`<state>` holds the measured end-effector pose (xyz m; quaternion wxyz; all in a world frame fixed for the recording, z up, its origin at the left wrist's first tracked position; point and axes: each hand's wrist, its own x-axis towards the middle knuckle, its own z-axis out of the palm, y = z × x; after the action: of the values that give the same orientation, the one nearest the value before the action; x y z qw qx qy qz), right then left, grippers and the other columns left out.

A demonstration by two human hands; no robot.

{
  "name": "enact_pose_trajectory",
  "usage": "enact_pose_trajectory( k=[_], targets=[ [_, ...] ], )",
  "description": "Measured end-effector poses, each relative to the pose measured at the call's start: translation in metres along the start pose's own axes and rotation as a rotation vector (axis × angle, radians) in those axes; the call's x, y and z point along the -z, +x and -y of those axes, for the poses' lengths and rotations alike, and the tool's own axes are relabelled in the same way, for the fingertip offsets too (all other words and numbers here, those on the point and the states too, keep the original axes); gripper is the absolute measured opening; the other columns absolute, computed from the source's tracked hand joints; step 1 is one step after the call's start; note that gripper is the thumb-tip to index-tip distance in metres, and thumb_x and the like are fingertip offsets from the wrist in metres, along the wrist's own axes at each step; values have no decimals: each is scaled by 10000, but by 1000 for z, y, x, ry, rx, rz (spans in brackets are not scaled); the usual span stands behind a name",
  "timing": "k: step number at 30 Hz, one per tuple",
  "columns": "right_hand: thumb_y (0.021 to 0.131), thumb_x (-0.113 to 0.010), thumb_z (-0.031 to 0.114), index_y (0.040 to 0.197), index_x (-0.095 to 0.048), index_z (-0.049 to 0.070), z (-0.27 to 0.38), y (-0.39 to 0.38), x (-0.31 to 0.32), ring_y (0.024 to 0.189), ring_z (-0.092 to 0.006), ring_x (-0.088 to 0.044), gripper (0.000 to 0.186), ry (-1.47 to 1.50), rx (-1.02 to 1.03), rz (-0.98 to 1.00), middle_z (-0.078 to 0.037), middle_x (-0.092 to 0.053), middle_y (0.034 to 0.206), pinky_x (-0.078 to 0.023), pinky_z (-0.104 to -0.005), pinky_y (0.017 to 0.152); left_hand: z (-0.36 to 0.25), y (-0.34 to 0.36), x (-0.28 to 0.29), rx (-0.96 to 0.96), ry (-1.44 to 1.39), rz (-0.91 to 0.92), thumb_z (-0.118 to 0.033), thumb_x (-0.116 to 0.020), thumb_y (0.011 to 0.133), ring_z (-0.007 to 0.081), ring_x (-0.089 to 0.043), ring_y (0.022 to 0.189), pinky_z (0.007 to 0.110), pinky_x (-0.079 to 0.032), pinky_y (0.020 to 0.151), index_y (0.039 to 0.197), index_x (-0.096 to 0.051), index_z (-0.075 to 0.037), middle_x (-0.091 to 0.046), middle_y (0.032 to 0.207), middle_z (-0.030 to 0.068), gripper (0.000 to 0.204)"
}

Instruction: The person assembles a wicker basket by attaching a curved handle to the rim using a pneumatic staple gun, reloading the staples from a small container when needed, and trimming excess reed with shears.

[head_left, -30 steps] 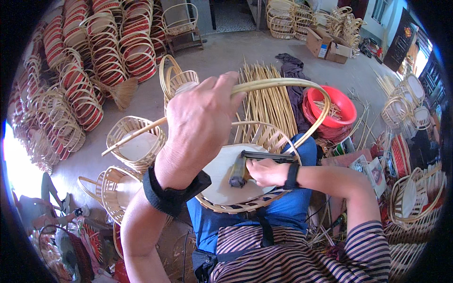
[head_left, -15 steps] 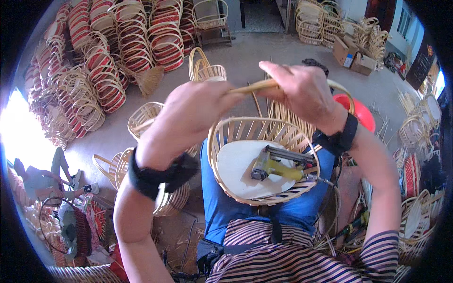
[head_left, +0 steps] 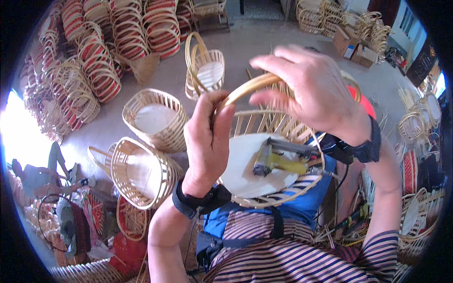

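My left hand (head_left: 207, 141) pinches one end of a bent cane strip (head_left: 250, 88) between thumb and fingers. The strip arches up to the right and passes behind my right hand (head_left: 314, 89), which is blurred, its fingers and thumb spread apart around the strip. More of the cane curves out beyond the right wrist. Below both hands, an oval woven basket (head_left: 240, 197) with a pale flat base rests on my lap. A yellow and black nail gun (head_left: 278, 162) lies inside it.
Several baskets stand on the floor to the left: a handled basket (head_left: 210, 70), an oval basket (head_left: 153, 118) and a tilted one (head_left: 141, 174). Stacked red-banded baskets (head_left: 125, 28) fill the far left. Cardboard boxes (head_left: 354, 49) sit far right; a red basin (head_left: 363, 104) is partly hidden.
My left hand has moved down and turned upright, keeping the cane's end. My right hand has loosened and spread its fingers. The view has shifted, uncovering the floor baskets on the left.
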<state>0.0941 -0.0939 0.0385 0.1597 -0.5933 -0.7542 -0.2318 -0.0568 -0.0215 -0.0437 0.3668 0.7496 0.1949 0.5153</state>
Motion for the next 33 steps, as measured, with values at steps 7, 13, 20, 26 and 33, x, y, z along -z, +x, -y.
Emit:
enact_pose_trajectory(
  k=[7,13,20,26,33],
  targets=[
    [523,-588,523,973,-488,-17,32,23,-18,544,-181,-530,709,-105,390,-33,-49,-504,608,-419,-260,487,2,13,15,252,-487,328,-156,-481,817,90,-467,696,199,-401,621,884,-449,34,-508,763,44,205],
    [700,-527,351,729,-508,45,29,15,-22,470,-166,-523,308,46,364,-100,-40,-515,591,-404,-253,383,51,-15,30,132,-291,573,-471,-467,762,79,-361,607,210,-323,536,810,-456,-7,-405,661,2,467],
    [612,-584,350,573,-488,63,36,15,-13,444,-166,-517,306,70,259,-131,-47,-482,473,-386,-270,370,56,-21,10,-290,20,114,-387,-474,782,160,-367,427,263,-319,413,837,-410,-10,-390,518,59,386],
    [628,-549,416,578,-501,65,24,18,-24,411,-180,-499,357,36,226,-42,-49,-473,460,-370,-271,354,52,-18,11,-198,102,159,-377,-424,813,164,-397,469,270,-343,451,881,-400,-12,-396,562,52,372],
    [648,-511,491,550,-480,94,14,19,-31,351,-149,-444,410,-16,274,-20,-23,-451,433,-335,-256,318,46,23,34,154,-201,984,-581,-312,771,88,-300,598,213,-269,541,727,-377,-61,-321,666,-18,526]
  ],
)
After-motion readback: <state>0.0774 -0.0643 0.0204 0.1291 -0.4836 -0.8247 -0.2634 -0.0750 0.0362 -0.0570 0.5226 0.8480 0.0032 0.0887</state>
